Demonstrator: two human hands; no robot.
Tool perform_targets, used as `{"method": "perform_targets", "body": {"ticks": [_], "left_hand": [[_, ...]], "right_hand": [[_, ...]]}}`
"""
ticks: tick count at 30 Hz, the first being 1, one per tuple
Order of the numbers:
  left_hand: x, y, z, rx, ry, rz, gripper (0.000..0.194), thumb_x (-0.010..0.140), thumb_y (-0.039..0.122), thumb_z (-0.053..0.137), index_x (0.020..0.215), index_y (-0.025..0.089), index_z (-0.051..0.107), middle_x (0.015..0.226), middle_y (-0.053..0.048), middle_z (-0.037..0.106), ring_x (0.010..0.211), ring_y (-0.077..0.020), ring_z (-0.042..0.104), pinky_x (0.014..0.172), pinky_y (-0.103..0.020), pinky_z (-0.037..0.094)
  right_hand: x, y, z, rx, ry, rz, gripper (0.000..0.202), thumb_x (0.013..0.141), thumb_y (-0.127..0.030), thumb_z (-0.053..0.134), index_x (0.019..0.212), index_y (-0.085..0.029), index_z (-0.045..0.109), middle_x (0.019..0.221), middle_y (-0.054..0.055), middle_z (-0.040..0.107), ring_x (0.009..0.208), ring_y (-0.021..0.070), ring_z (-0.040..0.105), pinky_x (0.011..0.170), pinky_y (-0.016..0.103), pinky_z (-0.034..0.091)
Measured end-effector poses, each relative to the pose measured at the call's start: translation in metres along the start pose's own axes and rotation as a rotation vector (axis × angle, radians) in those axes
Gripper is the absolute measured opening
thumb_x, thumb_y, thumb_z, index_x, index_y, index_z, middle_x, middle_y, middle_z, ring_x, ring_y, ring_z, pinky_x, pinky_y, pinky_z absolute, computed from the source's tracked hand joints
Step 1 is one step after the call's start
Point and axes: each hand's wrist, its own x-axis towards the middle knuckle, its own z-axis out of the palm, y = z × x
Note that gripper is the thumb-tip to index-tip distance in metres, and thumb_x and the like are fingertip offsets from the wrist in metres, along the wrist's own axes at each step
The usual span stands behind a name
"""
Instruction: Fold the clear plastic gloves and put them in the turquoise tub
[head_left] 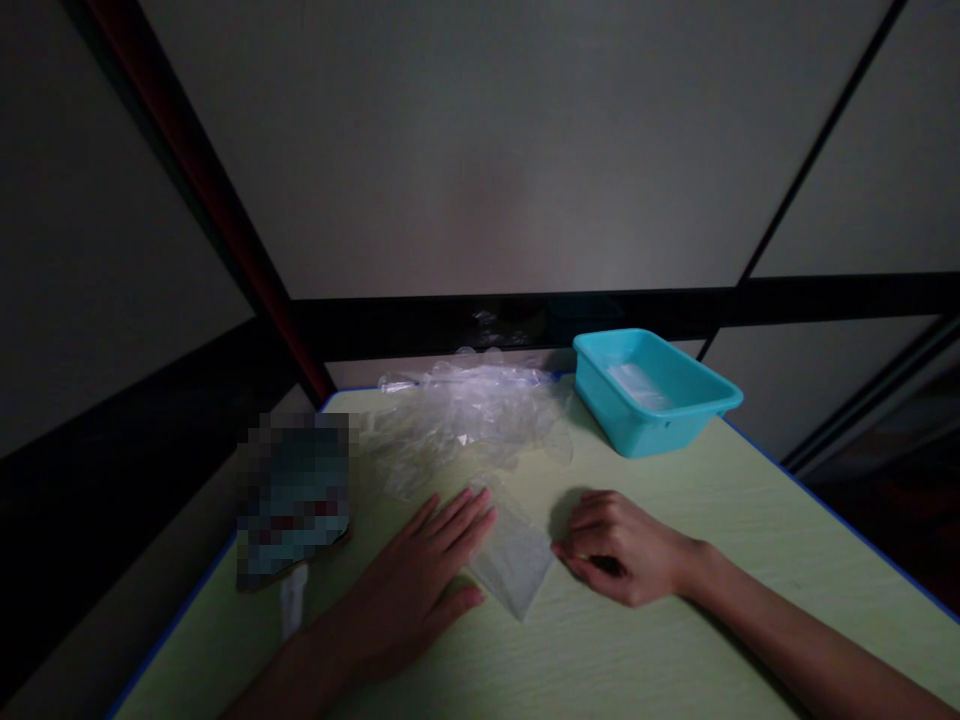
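A clear, thin plastic piece (514,562), folded into a flat square, lies on the table between my hands. My left hand (431,575) is spread flat, its fingertips resting on the piece's upper left part. At the piece's right corner is my right hand (619,550), fingers curled and pinched together; whether the corner is between the fingertips is too small to tell. Beyond the hands spreads a loose heap of crumpled clear plastic (480,400). To its right stands a turquoise basin (664,435) with whitish flat pieces (637,385) inside.
A pixelated, blurred object (300,505) rests at the table's left edge, with a small white item (294,600) just below it. The pale green table (637,665) has a blue edge. Light panels (510,150) rise behind the table.
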Motion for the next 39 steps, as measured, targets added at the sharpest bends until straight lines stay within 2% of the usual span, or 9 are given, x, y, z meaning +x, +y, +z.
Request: {"method": "perform_targets", "body": {"ticks": [15, 25, 39], "left_hand": [[0.0005, -0.0012, 0.0009, 0.000, 0.014, -0.008, 0.057, 0.091, 0.042, 0.034, 0.140, 0.027, 0.009, 0.147, 0.000, 0.010, 0.134, -0.0177, 0.008, 0.108, -0.043, 0.011], [0.0003, 0.0035, -0.0046, -0.022, 0.002, -0.026, 0.055, 0.091, 0.041, 0.035, 0.139, 0.024, 0.014, 0.147, -0.002, 0.012, 0.134, -0.0183, 0.009, 0.108, -0.042, 0.012], [0.0006, 0.0013, -0.0016, -0.014, 0.010, -0.029, 0.056, 0.090, 0.041, 0.036, 0.139, 0.026, 0.013, 0.147, 0.000, 0.012, 0.134, -0.0186, 0.010, 0.108, -0.042, 0.013]], "right_hand": [[-0.0004, 0.0009, 0.0020, 0.017, 0.001, 0.002, 0.022, 0.083, -0.019, 0.039, 0.065, -0.017, 0.051, 0.058, 0.002, 0.053, 0.056, 0.0134, 0.046, 0.057, 0.028, 0.029], [0.0008, -0.0001, 0.0007, 0.021, 0.002, 0.014, 0.024, 0.083, -0.019, 0.039, 0.062, -0.018, 0.049, 0.057, 0.002, 0.053, 0.055, 0.0134, 0.046, 0.058, 0.028, 0.030], [0.0001, 0.0009, 0.0024, 0.042, 0.001, 0.023, 0.021, 0.081, -0.019, 0.039, 0.062, -0.018, 0.047, 0.058, 0.002, 0.053, 0.056, 0.0130, 0.046, 0.059, 0.028, 0.030]]}}
